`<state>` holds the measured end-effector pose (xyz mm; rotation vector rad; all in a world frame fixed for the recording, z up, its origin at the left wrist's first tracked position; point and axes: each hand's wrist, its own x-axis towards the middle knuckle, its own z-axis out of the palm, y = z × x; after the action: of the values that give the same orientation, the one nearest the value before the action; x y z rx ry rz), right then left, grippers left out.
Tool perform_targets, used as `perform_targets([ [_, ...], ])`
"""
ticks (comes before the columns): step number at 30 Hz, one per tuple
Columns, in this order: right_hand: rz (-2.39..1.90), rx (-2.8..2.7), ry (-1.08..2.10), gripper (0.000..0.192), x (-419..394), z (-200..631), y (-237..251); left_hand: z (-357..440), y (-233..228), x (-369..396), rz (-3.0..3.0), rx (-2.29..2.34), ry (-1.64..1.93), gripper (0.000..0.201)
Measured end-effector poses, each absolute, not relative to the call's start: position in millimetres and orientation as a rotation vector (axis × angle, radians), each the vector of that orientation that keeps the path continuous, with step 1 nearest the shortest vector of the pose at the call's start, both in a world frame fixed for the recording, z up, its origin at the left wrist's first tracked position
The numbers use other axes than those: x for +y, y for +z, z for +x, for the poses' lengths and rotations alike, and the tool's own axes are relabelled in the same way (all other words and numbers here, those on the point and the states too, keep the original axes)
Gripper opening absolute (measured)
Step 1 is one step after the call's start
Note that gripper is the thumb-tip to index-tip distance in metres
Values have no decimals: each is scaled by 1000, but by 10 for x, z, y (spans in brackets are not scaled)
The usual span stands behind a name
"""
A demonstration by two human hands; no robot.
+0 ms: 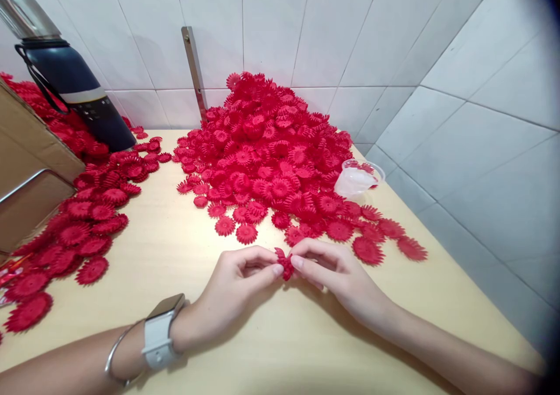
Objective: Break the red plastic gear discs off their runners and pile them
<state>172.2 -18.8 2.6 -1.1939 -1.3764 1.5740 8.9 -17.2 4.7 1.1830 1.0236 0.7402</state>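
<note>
While pinching a small red flower (286,265) between the left hand (245,278) and the right hand (343,278), bracing both wrists low over the near middle of the desk (284,354). See a large pile of red flowers (271,156) just beyond, heaped toward the tiled wall (271,27), and more loose flowers (94,229) at left beside a cardboard box (30,144). Wearing a watch (164,331) on the left wrist, dark-screened, without readable digits, and a thin bracelet (111,354) just behind it. Notice a clear plastic cup (355,180) tipped at the pile's right edge. Find a dark blue bottle (74,77) at upper left; can make out tiny pale marks below its light band, but cannot read any word or brand.
</note>
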Motion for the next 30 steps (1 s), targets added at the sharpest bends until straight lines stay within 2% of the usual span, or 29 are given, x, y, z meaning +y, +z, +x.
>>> perform_targets([
  [19,-1169,-1467,1563,11,-232,1704,0,91,6,-176,1176,1006,731,9],
  [30,-1375,-1171,1041,12,-76,1903,-141,52,30,-150,1136,1134,786,9],
])
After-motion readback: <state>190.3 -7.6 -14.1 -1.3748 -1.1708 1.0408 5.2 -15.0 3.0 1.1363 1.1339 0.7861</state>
